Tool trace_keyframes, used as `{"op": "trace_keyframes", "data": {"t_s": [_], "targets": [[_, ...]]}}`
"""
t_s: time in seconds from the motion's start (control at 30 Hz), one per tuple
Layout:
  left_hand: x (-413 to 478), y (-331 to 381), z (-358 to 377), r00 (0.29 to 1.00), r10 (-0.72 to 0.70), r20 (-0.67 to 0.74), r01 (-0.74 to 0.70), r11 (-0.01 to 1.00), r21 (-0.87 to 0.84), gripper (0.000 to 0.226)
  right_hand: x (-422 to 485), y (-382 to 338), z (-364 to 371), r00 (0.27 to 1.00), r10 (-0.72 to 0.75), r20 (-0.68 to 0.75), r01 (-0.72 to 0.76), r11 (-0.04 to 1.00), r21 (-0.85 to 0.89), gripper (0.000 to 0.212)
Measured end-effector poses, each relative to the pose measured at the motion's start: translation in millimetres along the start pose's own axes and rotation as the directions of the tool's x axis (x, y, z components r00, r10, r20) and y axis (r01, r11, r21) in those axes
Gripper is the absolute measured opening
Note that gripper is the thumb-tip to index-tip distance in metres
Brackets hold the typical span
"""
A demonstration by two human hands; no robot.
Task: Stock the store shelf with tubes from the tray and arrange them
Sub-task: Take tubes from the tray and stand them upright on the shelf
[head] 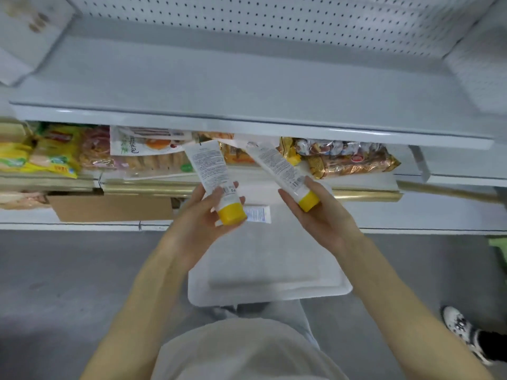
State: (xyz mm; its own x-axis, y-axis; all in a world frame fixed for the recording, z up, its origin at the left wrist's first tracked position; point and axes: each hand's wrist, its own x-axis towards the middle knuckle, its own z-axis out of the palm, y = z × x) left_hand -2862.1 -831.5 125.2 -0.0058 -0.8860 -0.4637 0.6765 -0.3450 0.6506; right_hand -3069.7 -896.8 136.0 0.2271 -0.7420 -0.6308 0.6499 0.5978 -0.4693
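My left hand (208, 215) grips a white tube with a yellow cap (211, 171), cap toward me, tail pointing up at the shelf. My right hand (310, 212) holds a second white tube with a yellow cap (277, 165), tilted up to the left. Both tubes hover above the white tray (274, 286), which lies in front of me below the hands. One small white and blue tube (259, 214) lies in the tray's far end. The wide grey shelf (219, 78) above is bare, with a pegboard back.
The lower shelf holds snack packets (348, 160) on the right and yellow packets (49, 154) on the left. A cardboard box (109, 207) sits below left. Another person's shoe (463, 333) stands on the grey floor at right. White boxes sit at the shelf's far corners.
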Motion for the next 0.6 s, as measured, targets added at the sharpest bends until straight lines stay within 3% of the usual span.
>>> {"op": "trace_keyframes", "data": {"t_s": [0.07, 0.13, 0.23, 0.33, 0.47, 0.6], "targets": [[-7.3, 23.3, 19.7, 0.994, 0.089, 0.064, -0.094, 0.993, 0.074, 0.051, -21.1, -13.8, 18.1, 0.996, 0.011, 0.088, -0.016, 0.999, 0.050, 0.017], [-16.7, 46.9, 40.4, 0.974, 0.184, 0.134, -0.206, 0.962, 0.177, 0.044, -36.8, -28.8, 37.1, 0.984, -0.017, 0.175, 0.018, 1.000, -0.005, 0.019], [-33.7, 79.5, 70.5, 0.924, 0.308, 0.227, -0.368, 0.878, 0.307, 0.041, -54.1, -52.5, 66.0, 0.945, -0.082, 0.315, 0.124, 0.986, -0.116, 0.019], [-47.9, 108.5, 93.0, 0.858, 0.433, 0.277, -0.508, 0.796, 0.329, 0.046, -72.4, -72.8, 96.4, 0.878, -0.162, 0.450, 0.289, 0.929, -0.230, 0.031], [-62.9, 150.3, 115.8, 0.750, 0.573, 0.331, -0.659, 0.684, 0.313, 0.046, -101.4, -101.5, 140.7, 0.737, -0.369, 0.567, 0.621, 0.701, -0.351, 0.045], [-69.8, 185.4, 138.5, 0.656, 0.668, 0.351, -0.755, 0.583, 0.302, 0.047, -125.2, -127.1, 191.4, 0.567, -0.483, 0.667, 0.813, 0.458, -0.359, 0.042]]}}
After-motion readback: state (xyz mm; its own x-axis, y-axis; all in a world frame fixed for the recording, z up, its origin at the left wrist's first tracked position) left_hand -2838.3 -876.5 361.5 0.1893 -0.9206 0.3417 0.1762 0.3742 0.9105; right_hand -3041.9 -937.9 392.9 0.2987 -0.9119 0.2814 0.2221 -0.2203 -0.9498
